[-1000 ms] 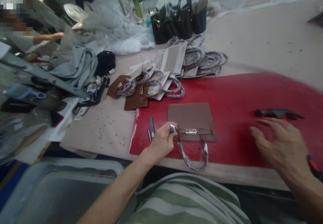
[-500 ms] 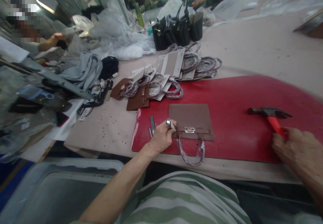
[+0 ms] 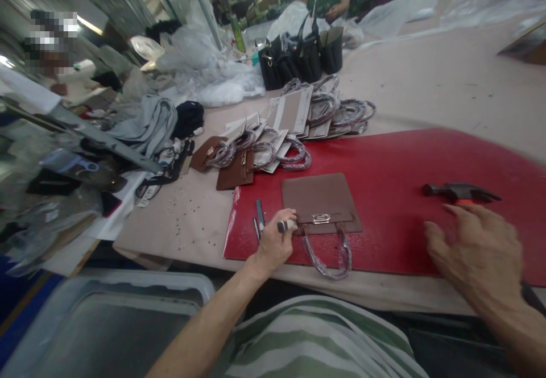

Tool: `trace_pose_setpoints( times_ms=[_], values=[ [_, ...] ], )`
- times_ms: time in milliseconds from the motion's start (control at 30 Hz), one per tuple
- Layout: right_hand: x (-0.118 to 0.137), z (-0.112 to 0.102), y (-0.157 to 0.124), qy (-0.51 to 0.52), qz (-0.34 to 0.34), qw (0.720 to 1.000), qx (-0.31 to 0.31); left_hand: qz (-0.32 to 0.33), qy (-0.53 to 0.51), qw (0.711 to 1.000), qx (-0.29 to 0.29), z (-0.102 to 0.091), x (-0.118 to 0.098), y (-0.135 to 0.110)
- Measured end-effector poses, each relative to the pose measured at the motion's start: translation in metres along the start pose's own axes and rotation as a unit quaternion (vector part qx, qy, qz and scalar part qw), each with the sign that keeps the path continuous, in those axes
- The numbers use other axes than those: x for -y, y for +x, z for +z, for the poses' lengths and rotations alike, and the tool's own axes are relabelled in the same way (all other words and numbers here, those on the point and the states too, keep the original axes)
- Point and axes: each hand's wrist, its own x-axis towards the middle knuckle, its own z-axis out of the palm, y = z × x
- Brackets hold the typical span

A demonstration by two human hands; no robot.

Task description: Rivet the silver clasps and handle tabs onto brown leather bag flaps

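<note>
In the head view my left hand (image 3: 276, 243) is closed around a short metal punch (image 3: 284, 227) by the left edge of a brown leather bag panel (image 3: 318, 196). The panel lies on a red mat (image 3: 396, 167). It has a metal clasp (image 3: 321, 218) and a plastic-wrapped handle (image 3: 327, 267) that points toward me. To the right, my right hand (image 3: 478, 247) is open, fingers spread, over the handle of a claw hammer (image 3: 463, 191). The hammer's head rests on the mat. Most of its handle is hidden beneath the hand.
Two metal rods (image 3: 258, 219) lie left of my left hand. Behind the mat are brown panels (image 3: 234, 170) and a pile of pale panels (image 3: 294, 111) with wrapped handles. Black bags (image 3: 298, 57) stand farther back. A grey plastic bin (image 3: 106, 321) is at lower left.
My right hand has loosened from the hammer and spread its fingers, shifting left over the handle. The punch has tilted in my left hand, which has moved slightly down.
</note>
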Motion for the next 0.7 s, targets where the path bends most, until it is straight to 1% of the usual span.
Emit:
trace_pose_setpoints(
  times_ms=[33, 67, 133, 167, 267, 367, 433, 500, 600, 667, 700],
  values=[
    [0.016, 0.005, -0.001, 0.065, -0.031, 0.997, -0.011, 0.013, 0.005, 1.0, 0.001, 0.002, -0.002, -0.004],
    [0.033, 0.01, -0.002, 0.127, -0.053, 0.99, -0.001, 0.024, 0.013, 1.0, 0.006, 0.003, -0.005, -0.008],
    [0.068, 0.02, 0.002, 0.218, -0.092, 0.971, 0.034, 0.03, 0.037, 0.999, 0.007, 0.006, -0.01, -0.016],
    [0.085, 0.025, 0.007, 0.241, -0.116, 0.962, 0.049, 0.024, 0.05, 0.998, 0.003, 0.008, -0.013, -0.018],
    [0.131, 0.037, 0.032, 0.25, -0.193, 0.941, 0.122, -0.006, 0.071, 0.997, -0.038, 0.012, -0.021, -0.022],
    [0.164, 0.048, 0.058, 0.224, -0.241, 0.923, 0.201, -0.024, 0.068, 0.994, -0.085, 0.016, -0.027, -0.022],
    [0.174, 0.054, 0.068, 0.218, -0.244, 0.919, 0.219, -0.035, 0.061, 0.992, -0.104, 0.018, -0.029, -0.023],
    [0.174, 0.058, 0.067, 0.216, -0.226, 0.925, 0.217, -0.048, 0.05, 0.991, -0.117, 0.018, -0.03, -0.024],
    [0.164, 0.052, 0.048, 0.27, -0.163, 0.932, 0.179, -0.073, 0.039, 0.989, -0.125, 0.016, -0.03, -0.026],
    [0.156, 0.039, 0.027, 0.336, -0.132, 0.921, 0.149, -0.08, 0.048, 0.99, -0.11, 0.014, -0.031, -0.024],
    [0.154, 0.03, 0.016, 0.366, -0.134, 0.91, 0.141, -0.075, 0.059, 0.991, -0.092, 0.013, -0.032, -0.023]
  ],
)
